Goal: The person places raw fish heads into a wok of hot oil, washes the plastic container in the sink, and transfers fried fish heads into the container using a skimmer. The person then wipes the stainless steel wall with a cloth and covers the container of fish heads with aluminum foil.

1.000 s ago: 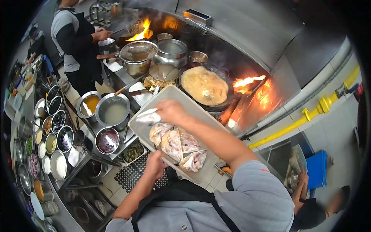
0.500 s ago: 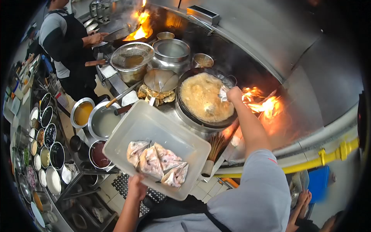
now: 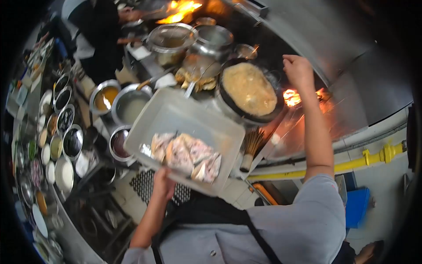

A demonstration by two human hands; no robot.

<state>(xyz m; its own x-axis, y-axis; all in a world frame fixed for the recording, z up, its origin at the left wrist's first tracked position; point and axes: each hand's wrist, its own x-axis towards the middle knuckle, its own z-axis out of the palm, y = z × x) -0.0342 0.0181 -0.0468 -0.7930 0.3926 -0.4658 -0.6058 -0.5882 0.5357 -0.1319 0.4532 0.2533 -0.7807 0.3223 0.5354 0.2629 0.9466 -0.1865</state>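
Note:
My left hand (image 3: 163, 184) grips the near-left rim of a translucent plastic tub (image 3: 198, 115). Several pieces of raw fish or meat (image 3: 181, 152) lie in the tub's lower part. My right hand (image 3: 299, 72) is raised beyond the far right side of a wok (image 3: 248, 90) full of foaming, pale brown oil. Its fingers look curled, and no item shows in them, though the image is blurred. The tub is tilted and sits just in front of the wok, apart from it.
Flames (image 3: 292, 97) burn right of the wok. A bamboo brush (image 3: 251, 147) stands near the tub's right edge. Pots, a strainer (image 3: 172, 37) and sauce bowls (image 3: 105, 97) are at the left. A co-worker (image 3: 99, 39) stands at the upper left; another person's head shows at the lower right.
My right hand moved from the tub to the wok's right edge with a pale piece, then up and away; the piece no longer shows in it. My left hand keeps hold of the tub.

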